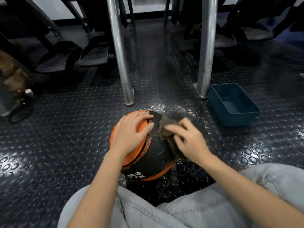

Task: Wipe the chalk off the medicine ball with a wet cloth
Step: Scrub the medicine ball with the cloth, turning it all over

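An orange and black medicine ball [153, 158], marked 3 KG, sits on the studded rubber floor between my knees. My left hand [131, 132] rests flat on its orange upper left side with the fingers spread. My right hand [185, 139] presses a damp brownish cloth [162, 129] onto the ball's black upper right side; the hand is motion-blurred, with fingers bent over the cloth. Part of the cloth is hidden beneath that hand.
A dark teal plastic tub [233, 104] stands on the floor to the right. Two metal posts [121, 63] [205, 55] rise just behind the ball. Water drops [166, 107] glisten on the floor beyond it. Exercise machine pedals [74, 55] lie at the back left.
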`<state>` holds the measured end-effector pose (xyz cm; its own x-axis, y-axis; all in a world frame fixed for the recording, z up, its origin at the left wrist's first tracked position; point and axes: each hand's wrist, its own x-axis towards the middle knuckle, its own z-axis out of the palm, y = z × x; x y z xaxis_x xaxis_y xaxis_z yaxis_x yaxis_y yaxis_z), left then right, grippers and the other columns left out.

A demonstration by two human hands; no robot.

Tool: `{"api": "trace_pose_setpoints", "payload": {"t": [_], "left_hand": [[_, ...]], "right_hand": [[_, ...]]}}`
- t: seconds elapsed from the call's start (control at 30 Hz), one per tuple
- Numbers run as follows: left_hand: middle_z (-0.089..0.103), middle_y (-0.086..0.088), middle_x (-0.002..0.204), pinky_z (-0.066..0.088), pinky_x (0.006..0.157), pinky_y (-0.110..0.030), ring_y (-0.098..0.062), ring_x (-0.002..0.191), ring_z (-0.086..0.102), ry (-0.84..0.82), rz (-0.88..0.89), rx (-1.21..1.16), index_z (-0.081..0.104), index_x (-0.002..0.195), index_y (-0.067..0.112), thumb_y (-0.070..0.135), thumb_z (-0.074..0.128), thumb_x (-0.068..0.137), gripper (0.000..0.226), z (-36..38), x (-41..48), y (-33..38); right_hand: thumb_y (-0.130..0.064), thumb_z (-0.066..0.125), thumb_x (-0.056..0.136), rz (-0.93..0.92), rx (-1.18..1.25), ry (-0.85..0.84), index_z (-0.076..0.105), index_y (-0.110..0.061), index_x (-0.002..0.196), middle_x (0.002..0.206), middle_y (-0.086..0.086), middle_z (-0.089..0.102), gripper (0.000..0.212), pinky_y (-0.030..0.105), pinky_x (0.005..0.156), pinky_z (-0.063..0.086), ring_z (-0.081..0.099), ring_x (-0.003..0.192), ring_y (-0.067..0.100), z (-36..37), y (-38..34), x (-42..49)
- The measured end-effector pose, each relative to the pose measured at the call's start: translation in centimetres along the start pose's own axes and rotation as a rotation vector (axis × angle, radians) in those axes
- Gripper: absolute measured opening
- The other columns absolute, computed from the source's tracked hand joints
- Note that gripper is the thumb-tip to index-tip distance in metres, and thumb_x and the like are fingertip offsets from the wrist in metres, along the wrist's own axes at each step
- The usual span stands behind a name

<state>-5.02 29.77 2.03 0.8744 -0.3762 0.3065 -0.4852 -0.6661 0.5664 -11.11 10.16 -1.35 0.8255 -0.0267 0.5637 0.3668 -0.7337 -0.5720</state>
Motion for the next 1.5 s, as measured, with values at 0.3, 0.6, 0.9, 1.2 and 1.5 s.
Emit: {"api": "trace_pose_setpoints", "payload": {"t": [0.3, 0.6, 0.9, 1.2, 1.5], "left_hand": [[0.060, 0.020, 0.121, 0.035, 0.106, -0.046, -0.006, 0.120, 0.050, 0.158, -0.125, 0.033, 0.065, 0.108, 0.038, 0.060, 0.040, 0.082, 0.042, 1.3, -0.1, 1.1], [0.059, 0.022, 0.118, 0.031, 0.108, -0.047, -0.005, 0.119, 0.049, 0.215, -0.202, -0.040, 0.065, 0.106, 0.036, 0.046, 0.054, 0.090, 0.022, 1.1, 0.3, 1.1], [0.059, 0.019, 0.123, 0.030, 0.109, -0.046, -0.008, 0.121, 0.048, 0.255, -0.313, -0.052, 0.067, 0.107, 0.036, 0.044, 0.055, 0.091, 0.022, 1.0, 0.5, 1.4], [0.059, 0.019, 0.124, 0.030, 0.109, -0.046, -0.007, 0.122, 0.047, 0.262, -0.313, -0.021, 0.066, 0.108, 0.037, 0.047, 0.052, 0.090, 0.025, 1.3, 0.7, 1.6], [0.056, 0.017, 0.128, 0.030, 0.109, -0.043, -0.010, 0.124, 0.045, 0.200, -0.386, -0.019, 0.066, 0.114, 0.036, 0.050, 0.052, 0.090, 0.031, 0.5, 2.3, 1.2]], "right_hand": [[-0.005, 0.046, 0.086, 0.077, 0.090, 0.025, 0.066, -0.012, 0.110, 0.092, 0.006, 0.051, 0.032, 0.019, 0.079, 0.042, 0.050, 0.085, 0.011, 0.0, -1.0, 0.3], [0.001, 0.047, 0.088, 0.221, 0.093, 0.063, 0.065, -0.013, 0.111, 0.097, 0.003, 0.052, 0.033, 0.005, 0.080, 0.034, 0.049, 0.087, 0.005, -0.3, -0.3, 1.1], [-0.006, 0.044, 0.093, 0.338, -0.086, -0.109, 0.060, -0.022, 0.120, 0.105, 0.006, 0.051, 0.035, 0.036, 0.084, 0.046, 0.054, 0.094, 0.023, -0.2, 1.3, 1.6], [-0.008, 0.043, 0.094, 0.366, -0.175, -0.093, 0.058, -0.023, 0.122, 0.102, 0.004, 0.044, 0.036, 0.042, 0.074, 0.050, 0.056, 0.086, 0.026, -0.7, 1.7, 1.6], [-0.002, 0.045, 0.085, -0.062, -0.291, -0.114, 0.053, -0.021, 0.119, 0.083, 0.009, 0.045, 0.040, 0.032, 0.044, 0.044, 0.046, 0.060, 0.024, 1.1, 0.5, -0.9]]}}
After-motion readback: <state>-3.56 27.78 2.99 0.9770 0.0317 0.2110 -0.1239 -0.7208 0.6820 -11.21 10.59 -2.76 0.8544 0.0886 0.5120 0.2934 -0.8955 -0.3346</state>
